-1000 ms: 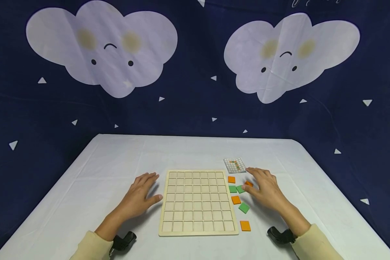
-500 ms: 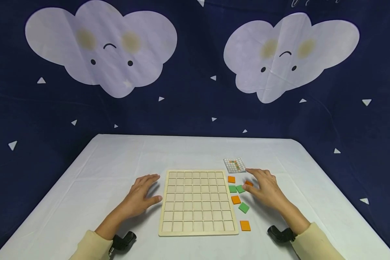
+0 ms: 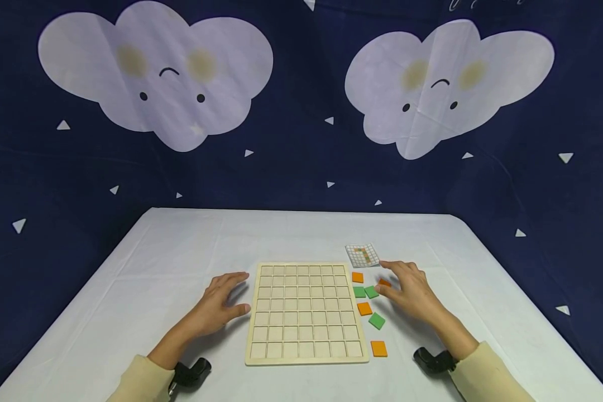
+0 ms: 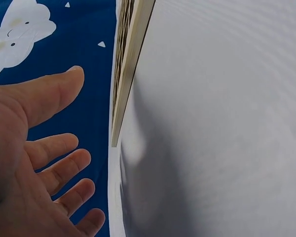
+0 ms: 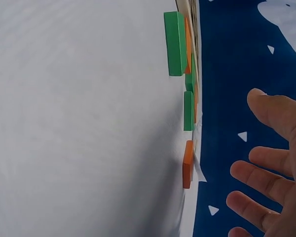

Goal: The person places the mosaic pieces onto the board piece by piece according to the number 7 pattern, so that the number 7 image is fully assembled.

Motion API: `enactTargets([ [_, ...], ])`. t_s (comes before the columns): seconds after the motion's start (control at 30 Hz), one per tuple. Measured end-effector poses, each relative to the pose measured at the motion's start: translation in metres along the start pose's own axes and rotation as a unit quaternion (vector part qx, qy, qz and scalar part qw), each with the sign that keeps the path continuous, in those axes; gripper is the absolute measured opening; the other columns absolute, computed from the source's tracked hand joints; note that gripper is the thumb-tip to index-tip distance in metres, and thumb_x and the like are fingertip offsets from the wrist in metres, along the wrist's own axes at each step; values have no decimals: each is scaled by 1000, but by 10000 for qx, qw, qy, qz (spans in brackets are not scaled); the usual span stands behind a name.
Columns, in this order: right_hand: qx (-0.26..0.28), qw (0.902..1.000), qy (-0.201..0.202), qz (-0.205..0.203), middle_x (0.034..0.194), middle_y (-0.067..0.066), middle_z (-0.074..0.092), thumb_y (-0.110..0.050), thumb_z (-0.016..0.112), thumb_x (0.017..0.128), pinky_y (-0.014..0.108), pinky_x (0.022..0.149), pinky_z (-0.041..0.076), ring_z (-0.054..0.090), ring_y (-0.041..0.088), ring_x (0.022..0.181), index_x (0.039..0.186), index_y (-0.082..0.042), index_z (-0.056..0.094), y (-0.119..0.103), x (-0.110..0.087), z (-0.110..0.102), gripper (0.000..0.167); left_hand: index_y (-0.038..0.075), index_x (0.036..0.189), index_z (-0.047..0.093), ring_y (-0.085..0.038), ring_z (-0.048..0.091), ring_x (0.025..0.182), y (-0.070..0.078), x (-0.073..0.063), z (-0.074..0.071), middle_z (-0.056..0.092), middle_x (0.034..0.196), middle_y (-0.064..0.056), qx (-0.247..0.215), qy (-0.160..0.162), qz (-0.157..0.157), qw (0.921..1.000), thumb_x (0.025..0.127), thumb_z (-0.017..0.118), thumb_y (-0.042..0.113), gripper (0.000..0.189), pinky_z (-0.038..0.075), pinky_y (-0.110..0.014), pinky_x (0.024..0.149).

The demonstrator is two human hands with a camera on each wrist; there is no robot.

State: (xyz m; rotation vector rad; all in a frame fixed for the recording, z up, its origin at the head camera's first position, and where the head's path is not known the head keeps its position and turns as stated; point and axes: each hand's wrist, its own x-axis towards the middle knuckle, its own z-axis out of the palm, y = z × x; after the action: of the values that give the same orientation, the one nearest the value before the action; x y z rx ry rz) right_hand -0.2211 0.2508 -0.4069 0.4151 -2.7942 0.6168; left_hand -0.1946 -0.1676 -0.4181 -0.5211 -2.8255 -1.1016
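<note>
A pale wooden grid board lies mid-table, its square cells bare. My left hand hovers by the board's left edge, fingers spread and holding nothing; the left wrist view shows its palm and thumb apart from the board. To the right of the board, my right hand is held over the loose tiles, fingers relaxed, nothing in its grasp. Beneath its thumb an orange tile is partly hidden. Nearby lie green tiles and other orange tiles. A small printed grid card lies near the right fingertips.
A white cloth covers the table. Behind it hangs a dark blue curtain with cloud prints. One orange tile lies apart near the board's front right corner. Black wrist devices sit on both forearms.
The left hand has shifted very slightly, its fingertips a touch closer to the board. The right hand, tiles, card and board look the same.
</note>
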Motion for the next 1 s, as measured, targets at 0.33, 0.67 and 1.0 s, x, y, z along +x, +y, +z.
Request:
enactTargets([
  [0.33, 81, 9998, -135, 144, 124, 15, 60, -30, 71, 83, 46, 90, 32, 48, 32, 113, 128, -6, 55, 2, 2, 1, 54, 11, 137, 48, -33, 32, 132, -4, 4, 5, 46, 141, -11, -274, -216, -91, 9993, 80, 73, 22, 63, 27, -61, 105],
  [0.67, 195, 9993, -230, 236, 122, 14, 61, -29, 71, 83, 46, 90, 31, 48, 32, 114, 126, -6, 57, 3, 4, 2, 51, 10, 136, 49, -34, 31, 134, -5, 7, 5, 45, 142, -10, -491, -515, -89, 9974, 79, 74, 23, 63, 24, -61, 106],
  [1.0, 178, 9994, -200, 204, 118, 13, 63, -26, 73, 80, 43, 87, 32, 50, 31, 109, 121, -5, 60, 6, 4, 2, 48, 8, 134, 50, -36, 32, 133, -8, 7, 5, 45, 142, -12, -570, -637, 56, 9963, 77, 75, 22, 63, 23, -62, 106],
])
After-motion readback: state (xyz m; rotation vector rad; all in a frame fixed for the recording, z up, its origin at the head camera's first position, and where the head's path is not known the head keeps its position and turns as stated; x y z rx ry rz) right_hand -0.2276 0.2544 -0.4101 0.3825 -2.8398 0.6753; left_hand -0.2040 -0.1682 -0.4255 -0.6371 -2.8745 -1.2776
